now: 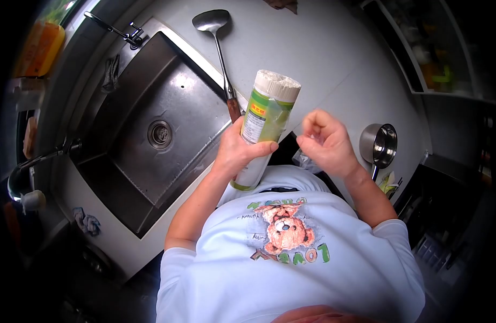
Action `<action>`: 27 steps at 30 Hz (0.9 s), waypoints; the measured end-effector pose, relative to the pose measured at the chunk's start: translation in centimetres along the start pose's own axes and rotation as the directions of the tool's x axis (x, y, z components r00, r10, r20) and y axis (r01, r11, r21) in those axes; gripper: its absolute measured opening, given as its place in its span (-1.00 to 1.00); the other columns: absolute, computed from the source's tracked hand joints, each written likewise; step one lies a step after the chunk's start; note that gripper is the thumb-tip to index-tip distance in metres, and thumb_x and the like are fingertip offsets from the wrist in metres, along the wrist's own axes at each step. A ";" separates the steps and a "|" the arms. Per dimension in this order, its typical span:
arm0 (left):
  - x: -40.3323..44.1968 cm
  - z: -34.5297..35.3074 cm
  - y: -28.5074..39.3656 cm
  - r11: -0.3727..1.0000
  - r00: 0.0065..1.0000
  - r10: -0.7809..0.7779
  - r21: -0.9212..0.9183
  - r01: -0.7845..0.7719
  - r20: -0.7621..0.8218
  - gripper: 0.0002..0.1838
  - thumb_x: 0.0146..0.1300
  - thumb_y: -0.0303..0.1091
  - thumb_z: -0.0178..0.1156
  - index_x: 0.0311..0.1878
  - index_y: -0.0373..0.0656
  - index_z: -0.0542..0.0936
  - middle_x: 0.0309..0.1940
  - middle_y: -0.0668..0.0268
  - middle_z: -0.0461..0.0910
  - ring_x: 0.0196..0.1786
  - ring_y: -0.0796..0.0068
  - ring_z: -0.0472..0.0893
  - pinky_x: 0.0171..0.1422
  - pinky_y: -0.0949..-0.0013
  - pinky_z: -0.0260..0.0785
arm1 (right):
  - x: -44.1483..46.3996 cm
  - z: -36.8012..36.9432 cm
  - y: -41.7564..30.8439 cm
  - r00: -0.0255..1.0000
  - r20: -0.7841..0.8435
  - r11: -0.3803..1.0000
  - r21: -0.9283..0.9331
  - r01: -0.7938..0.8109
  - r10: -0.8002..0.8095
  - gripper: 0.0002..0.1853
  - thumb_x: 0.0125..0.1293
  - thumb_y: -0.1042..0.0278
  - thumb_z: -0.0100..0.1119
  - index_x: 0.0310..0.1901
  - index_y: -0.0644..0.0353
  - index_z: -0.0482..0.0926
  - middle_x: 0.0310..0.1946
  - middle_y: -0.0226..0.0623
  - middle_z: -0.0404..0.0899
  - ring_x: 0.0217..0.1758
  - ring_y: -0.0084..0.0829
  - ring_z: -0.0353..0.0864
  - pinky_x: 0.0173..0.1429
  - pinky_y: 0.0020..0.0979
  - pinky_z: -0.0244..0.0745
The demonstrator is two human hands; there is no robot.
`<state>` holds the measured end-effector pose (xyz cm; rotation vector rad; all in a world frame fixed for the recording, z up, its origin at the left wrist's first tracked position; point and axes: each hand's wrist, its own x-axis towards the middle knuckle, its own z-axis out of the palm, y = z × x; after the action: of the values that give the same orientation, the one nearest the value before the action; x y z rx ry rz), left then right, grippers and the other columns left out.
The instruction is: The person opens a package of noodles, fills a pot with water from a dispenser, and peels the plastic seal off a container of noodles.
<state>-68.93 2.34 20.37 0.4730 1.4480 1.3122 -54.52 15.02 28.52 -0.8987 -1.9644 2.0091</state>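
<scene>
A tall green and white cylindrical package (269, 116) with a pale ridged top stands tilted in my left hand (240, 148), whose fingers and thumb wrap round its side. To its right, apart from the package, my right hand (329, 142) is raised with fingers curled in. A bit of clear crinkled plastic (307, 160) shows just below those fingers. Behind my left hand lies a metal spatula (220, 51) with a wooden handle, on the counter (334, 59) beside the sink.
A steel sink (172, 97) with a drain is on the left, with a faucet (132, 36) at its back corner. A small metal pot (378, 144) sits at the right. Shelves (431, 48) stand at the upper right. A crumpled cloth (86, 220) lies at the lower left.
</scene>
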 end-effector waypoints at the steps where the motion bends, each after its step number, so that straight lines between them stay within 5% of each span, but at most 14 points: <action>1: 0.0 0.1 0.0 1.000 1.000 -0.002 -0.002 0.002 -0.003 -0.37 -0.23 -0.18 0.51 -0.09 -0.29 0.50 -0.24 0.24 0.61 -0.19 0.48 0.60 -0.05 0.38 0.45 | 0.0 0.3 0.0 0.999 -0.042 0.994 -0.112 0.018 -0.023 -0.87 0.13 0.64 0.11 -0.37 0.20 0.39 -0.64 -0.61 0.21 -0.58 -0.78 0.12 -0.50 -0.63 0.09; 2: 0.0 0.1 -0.1 1.000 1.000 0.004 -0.001 -0.004 -0.009 -0.37 -0.23 -0.18 0.51 -0.09 -0.29 0.50 -0.24 0.24 0.61 -0.20 0.48 0.60 -0.06 0.38 0.45 | 0.1 0.4 0.8 0.992 -0.053 0.968 -0.228 0.104 -0.119 -0.77 0.11 0.57 0.22 -0.22 0.21 0.40 -0.67 -0.61 0.16 -0.62 -0.77 0.11 -0.52 -0.62 0.10; 8: 0.1 0.4 0.0 1.000 0.999 -0.015 -0.012 0.014 -0.044 -0.37 -0.22 -0.16 0.51 -0.10 -0.30 0.49 -0.26 0.24 0.62 -0.22 0.46 0.61 -0.08 0.37 0.46 | 1.2 2.5 -0.3 0.956 -0.116 0.841 -0.511 0.175 -0.269 -0.64 0.03 0.42 0.40 -0.21 0.17 0.39 -0.76 -0.49 0.14 -0.73 -0.65 0.13 -0.62 -0.53 0.15; 11: -0.1 0.6 0.1 0.999 0.998 -0.011 0.038 0.014 -0.066 -0.36 -0.21 -0.13 0.51 -0.10 -0.31 0.49 -0.27 0.22 0.62 -0.22 0.46 0.61 -0.09 0.38 0.46 | 2.2 2.2 0.0 0.921 -0.099 0.732 -0.640 0.231 -0.377 -0.72 0.08 0.41 0.35 -0.26 0.18 0.42 -0.77 -0.41 0.23 -0.76 -0.57 0.24 -0.62 -0.46 0.25; 14: 0.0 0.6 -0.6 0.993 0.997 0.022 0.119 -0.013 -0.073 -0.36 -0.19 -0.12 0.50 -0.09 -0.32 0.49 -0.27 0.21 0.62 -0.21 0.46 0.61 -0.09 0.37 0.46 | 2.6 2.2 0.0 0.913 -0.142 0.734 -0.648 0.206 -0.382 -0.83 0.12 0.44 0.27 -0.34 0.20 0.45 -0.73 -0.32 0.35 -0.71 -0.43 0.43 -0.56 -0.39 0.36; 17: 0.2 0.8 -0.8 0.994 0.997 0.033 0.107 -0.025 -0.070 -0.36 -0.18 -0.11 0.49 -0.09 -0.32 0.49 -0.27 0.20 0.62 -0.20 0.45 0.61 -0.09 0.37 0.45 | 2.7 2.5 0.3 0.842 0.001 0.664 -0.615 0.426 -0.540 -0.94 0.15 0.53 0.22 -0.39 0.23 0.52 -0.66 -0.31 0.45 -0.67 -0.56 0.43 -0.54 -0.49 0.33; 20: 0.4 0.8 -1.0 0.994 0.997 0.042 0.105 -0.035 -0.067 -0.34 -0.19 -0.07 0.48 -0.09 -0.32 0.49 -0.27 0.19 0.62 -0.20 0.44 0.61 -0.09 0.37 0.45 | 2.6 2.9 1.2 0.824 0.184 0.590 -0.617 0.521 -0.535 -0.95 0.16 0.53 0.20 -0.37 0.25 0.52 -0.56 -0.22 0.53 -0.60 -0.42 0.53 -0.49 -0.44 0.39; 27: 0.7 0.9 -0.9 0.992 0.999 0.031 0.121 -0.027 -0.039 -0.32 -0.22 -0.03 0.46 -0.09 -0.31 0.49 -0.28 0.17 0.62 -0.20 0.41 0.62 -0.11 0.36 0.44 | 2.6 2.5 0.3 0.906 0.149 0.703 -0.586 0.404 -0.396 -0.94 0.11 0.55 0.22 -0.36 0.25 0.54 -0.54 -0.19 0.54 -0.57 -0.29 0.55 -0.46 -0.40 0.42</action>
<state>-68.10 3.04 19.43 0.5514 1.5654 1.2683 -57.88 14.26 27.36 -0.4706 -2.5910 1.1453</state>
